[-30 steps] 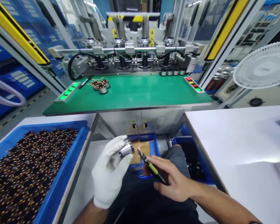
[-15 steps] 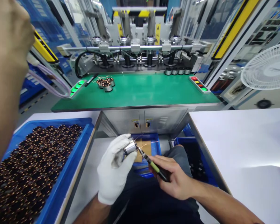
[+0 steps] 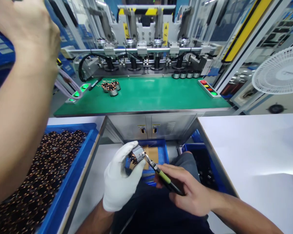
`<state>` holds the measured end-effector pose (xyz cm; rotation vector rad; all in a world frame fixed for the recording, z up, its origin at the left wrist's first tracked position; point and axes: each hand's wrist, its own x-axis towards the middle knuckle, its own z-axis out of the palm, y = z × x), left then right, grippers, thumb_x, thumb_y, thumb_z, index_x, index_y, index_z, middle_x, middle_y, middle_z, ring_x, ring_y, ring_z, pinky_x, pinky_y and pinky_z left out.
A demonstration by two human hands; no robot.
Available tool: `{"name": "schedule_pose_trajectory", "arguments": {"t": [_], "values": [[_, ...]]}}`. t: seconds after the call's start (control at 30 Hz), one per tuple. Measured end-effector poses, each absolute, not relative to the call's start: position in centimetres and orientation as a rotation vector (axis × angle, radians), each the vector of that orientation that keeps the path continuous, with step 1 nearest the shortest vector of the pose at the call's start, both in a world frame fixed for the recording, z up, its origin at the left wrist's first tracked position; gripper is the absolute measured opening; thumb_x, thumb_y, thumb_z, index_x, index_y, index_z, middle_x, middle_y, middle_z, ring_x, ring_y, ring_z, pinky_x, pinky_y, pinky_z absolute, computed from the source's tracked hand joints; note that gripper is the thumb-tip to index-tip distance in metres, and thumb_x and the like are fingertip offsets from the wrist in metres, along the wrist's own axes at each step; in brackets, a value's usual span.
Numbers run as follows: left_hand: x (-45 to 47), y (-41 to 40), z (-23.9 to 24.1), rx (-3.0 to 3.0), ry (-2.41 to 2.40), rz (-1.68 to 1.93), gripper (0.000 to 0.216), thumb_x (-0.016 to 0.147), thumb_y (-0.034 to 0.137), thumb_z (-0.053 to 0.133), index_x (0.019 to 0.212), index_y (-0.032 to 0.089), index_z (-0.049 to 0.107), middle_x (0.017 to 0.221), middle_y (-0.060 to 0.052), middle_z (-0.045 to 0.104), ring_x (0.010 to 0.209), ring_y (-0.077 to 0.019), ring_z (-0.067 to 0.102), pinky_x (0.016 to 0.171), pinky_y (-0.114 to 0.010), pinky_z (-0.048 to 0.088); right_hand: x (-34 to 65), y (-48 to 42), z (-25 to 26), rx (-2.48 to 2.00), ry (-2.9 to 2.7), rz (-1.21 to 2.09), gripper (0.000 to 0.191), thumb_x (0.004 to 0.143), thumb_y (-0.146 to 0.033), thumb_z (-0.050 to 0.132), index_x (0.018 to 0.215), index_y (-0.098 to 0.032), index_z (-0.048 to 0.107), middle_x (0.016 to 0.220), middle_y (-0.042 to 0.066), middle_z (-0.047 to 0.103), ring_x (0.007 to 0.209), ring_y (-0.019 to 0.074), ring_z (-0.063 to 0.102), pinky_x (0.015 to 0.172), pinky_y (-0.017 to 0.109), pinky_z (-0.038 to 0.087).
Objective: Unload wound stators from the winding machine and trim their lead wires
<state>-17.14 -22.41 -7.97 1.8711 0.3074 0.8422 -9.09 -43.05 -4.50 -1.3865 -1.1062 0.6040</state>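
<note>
My left hand (image 3: 120,180), in a white glove, is closed round a small silver motor stator (image 3: 136,154) wound with copper wire, held over my lap. My bare right hand (image 3: 190,191) grips green-handled cutters (image 3: 161,174) whose tip touches the stator's right side. Below them sits a blue bin (image 3: 158,152) with a cardboard liner. Another person's bare arm (image 3: 17,97) reaches across the upper left of the view, close to the camera.
A blue tray (image 3: 70,175) full of wound stators lies at my left. Ahead is a green bench (image 3: 146,94) with a few stators (image 3: 110,87), button panels and a winding machine (image 3: 144,48). A white table (image 3: 254,152) is at right, with a fan (image 3: 279,70) behind it.
The other person's arm came into view from the left and now covers more of the tray. My left hand turned the stator, and the cutters stayed at its side.
</note>
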Motion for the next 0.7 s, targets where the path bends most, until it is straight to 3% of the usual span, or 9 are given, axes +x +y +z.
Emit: {"name": "schedule_pose_trajectory", "arguments": {"t": [0.27, 0.7], "values": [[-17.51, -22.44, -7.98, 1.935, 0.308, 0.795, 0.053, 0.076, 0.026, 0.079, 0.127, 0.023, 0.065, 0.126, -0.011, 0.071, 0.117, -0.0291, 0.068, 0.106, -0.044, 0.056, -9.05, -42.39, -4.0, -1.374, -1.034, 0.69, 0.073, 0.071, 0.0, 0.051, 0.141, -0.02, 0.054, 0.101, 0.006, 0.063, 0.083, 0.0115, 0.062, 0.074, 0.024, 0.056], [-17.57, -22.43, -7.55, 2.14, 0.296, 0.804, 0.05, 0.084, 0.027, 0.073, 0.132, 0.029, 0.06, 0.127, -0.005, 0.071, 0.114, -0.0226, 0.069, 0.105, -0.039, 0.056, -8.91, -42.11, -4.16, -1.427, -1.009, 0.682, 0.06, 0.077, -0.002, 0.055, 0.135, -0.018, 0.058, 0.093, 0.003, 0.059, 0.073, 0.0085, 0.054, 0.066, 0.02, 0.049]]}}
